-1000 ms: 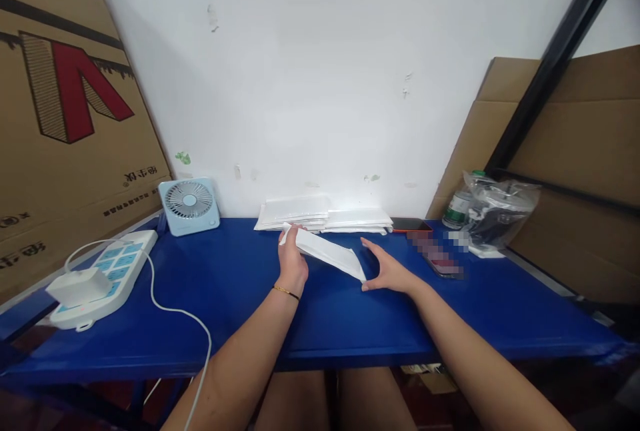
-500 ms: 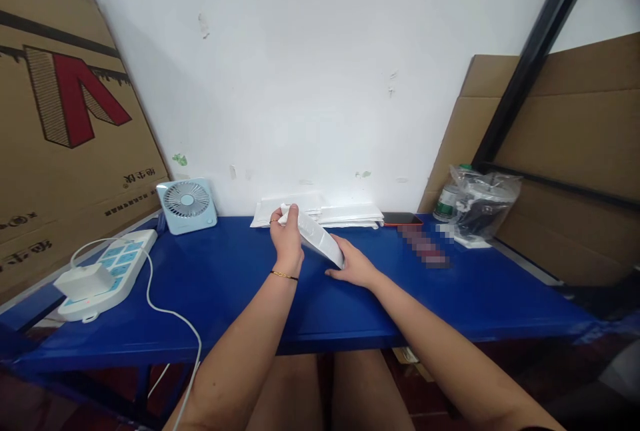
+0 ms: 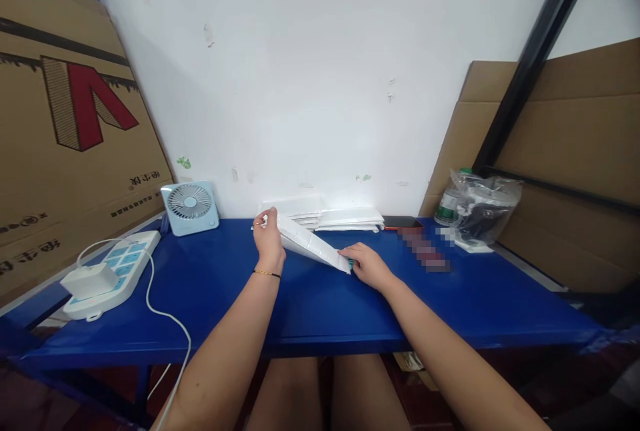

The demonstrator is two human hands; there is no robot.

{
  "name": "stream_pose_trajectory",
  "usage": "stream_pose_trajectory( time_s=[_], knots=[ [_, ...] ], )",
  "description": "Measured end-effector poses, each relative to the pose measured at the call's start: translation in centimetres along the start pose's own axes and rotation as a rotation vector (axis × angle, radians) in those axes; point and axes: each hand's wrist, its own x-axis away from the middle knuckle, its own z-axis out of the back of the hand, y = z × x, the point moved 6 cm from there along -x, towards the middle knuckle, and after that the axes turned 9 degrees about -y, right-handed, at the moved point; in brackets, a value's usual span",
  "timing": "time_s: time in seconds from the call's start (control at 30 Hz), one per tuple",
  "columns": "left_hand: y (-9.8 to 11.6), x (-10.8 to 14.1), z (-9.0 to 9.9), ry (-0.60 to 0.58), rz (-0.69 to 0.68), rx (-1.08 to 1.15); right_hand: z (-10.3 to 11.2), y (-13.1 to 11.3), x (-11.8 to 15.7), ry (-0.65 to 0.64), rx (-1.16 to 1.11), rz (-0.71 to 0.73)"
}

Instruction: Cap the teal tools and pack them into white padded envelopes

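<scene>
A long, flat white paper packet is held slantwise above the blue table, its left end higher than its right. My left hand is closed round the upper left end, thumb upward. At the lower right end, my right hand has its fingers bent and closed on the packet's edge. A small teal bit shows just under those fingers; what it belongs to is hidden. Behind the packet, white paper packets lie in a left stack and a right stack against the wall.
On the blue table stand a light-blue fan and a white power strip with a plugged-in charger and cable. A phone lies right of the stacks. A bagged item and bottle stand farther right. Cardboard flanks both sides.
My left hand has shifted left with the packet, which now shows more of its length. My right hand has moved slightly right to its end, and a teal bit has come into sight there.
</scene>
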Motion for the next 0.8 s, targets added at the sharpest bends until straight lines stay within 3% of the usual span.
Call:
stream_pose_trajectory(
  time_s=[0.17, 0.37, 0.53, 0.67, 0.8],
  knots=[
    [1.4, 1.0, -1.8, -0.211, -0.032, -0.091, -0.8, 1.1, 0.3, -0.175, -0.149, -0.132],
    [4.9, 3.1, -6.7, -0.443, -0.098, -0.124, -1.9, 0.7, -2.6, -0.062, -0.24, -0.155],
    [7.3, 2.6, -7.5, -0.422, -0.188, -0.133, -1.8, 1.5, -2.6, 0.049, -0.318, -0.221],
    [9.7, 0.6, -6.7, -0.361, -0.212, -0.099, -1.7, 1.8, -2.1, 0.007, -0.205, -0.199],
    [12.5, -0.7, -6.5, -0.406, -0.223, -0.201, -1.9, 1.2, -2.3, -0.056, -0.078, -0.15]
  ],
)
